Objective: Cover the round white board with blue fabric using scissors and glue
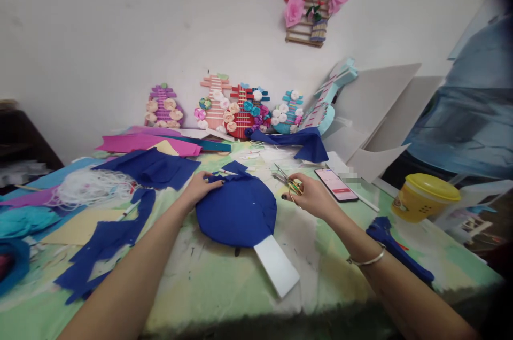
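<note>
A round flat piece covered in dark blue sheet material (236, 211) lies on the table in front of me, with a bare white strip (276, 266) sticking out toward my lower right. At its upper left edge my left hand (203, 188) is closed, thumb over the blue covering; the fingertips are partly hidden. My right hand (310, 194) grips a pair of scissors (292, 184) with gold-coloured handles. The blades point up and left, just off the right side of the blue piece.
Blue scraps (108, 249) and a tangle of white string (94, 188) lie at left. A phone (335, 185), a blue glue gun (396, 249) and a yellow lidded tub (420, 201) are at right. Decorated lute-shaped crafts (216, 102) lean against the wall.
</note>
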Action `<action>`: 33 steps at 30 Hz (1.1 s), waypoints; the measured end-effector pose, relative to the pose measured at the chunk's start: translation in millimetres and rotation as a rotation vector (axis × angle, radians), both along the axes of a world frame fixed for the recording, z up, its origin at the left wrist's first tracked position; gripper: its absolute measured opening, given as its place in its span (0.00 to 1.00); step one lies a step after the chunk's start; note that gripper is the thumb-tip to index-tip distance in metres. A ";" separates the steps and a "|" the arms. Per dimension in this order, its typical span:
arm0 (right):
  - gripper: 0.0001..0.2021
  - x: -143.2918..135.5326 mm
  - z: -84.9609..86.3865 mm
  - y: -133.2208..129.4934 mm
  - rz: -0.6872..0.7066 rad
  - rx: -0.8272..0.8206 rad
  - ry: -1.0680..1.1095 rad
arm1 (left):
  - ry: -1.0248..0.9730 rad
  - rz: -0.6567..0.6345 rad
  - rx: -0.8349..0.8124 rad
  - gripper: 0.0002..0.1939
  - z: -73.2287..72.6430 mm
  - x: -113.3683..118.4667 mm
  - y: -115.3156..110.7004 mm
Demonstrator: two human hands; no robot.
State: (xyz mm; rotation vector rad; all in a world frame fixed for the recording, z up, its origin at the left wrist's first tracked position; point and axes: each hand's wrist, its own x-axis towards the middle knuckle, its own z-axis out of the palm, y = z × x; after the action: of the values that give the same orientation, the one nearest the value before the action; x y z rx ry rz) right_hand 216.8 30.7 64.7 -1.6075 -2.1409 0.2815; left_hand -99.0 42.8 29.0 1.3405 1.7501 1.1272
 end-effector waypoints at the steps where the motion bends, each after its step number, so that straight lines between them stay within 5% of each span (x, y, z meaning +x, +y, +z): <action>1: 0.24 -3.3 -1.7 4.5 0.010 0.008 -0.002 | -0.065 -0.056 -0.040 0.29 1.1 0.5 -2.4; 5: 0.23 -14.2 -14.8 20.8 0.024 0.000 -0.021 | -0.269 -0.194 -0.128 0.34 4.9 -0.1 -7.6; 11: 0.21 -17.4 -33.2 25.8 0.090 -0.041 0.043 | -0.377 -0.074 -0.042 0.36 6.5 -2.9 -1.9; 20: 0.22 -5.9 -28.8 14.6 0.142 0.103 0.124 | -0.518 -0.138 -0.001 0.24 15.7 -2.5 -8.3; 33: 0.22 -2.3 -35.0 17.6 0.294 0.223 0.006 | -0.486 -0.179 -0.017 0.24 14.8 -4.0 -8.8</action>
State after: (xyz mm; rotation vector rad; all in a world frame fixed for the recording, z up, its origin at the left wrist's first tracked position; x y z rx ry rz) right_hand 214.4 48.3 29.7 -1.1680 -2.3107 0.1307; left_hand -103.0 34.0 43.8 1.0741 1.2611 1.2097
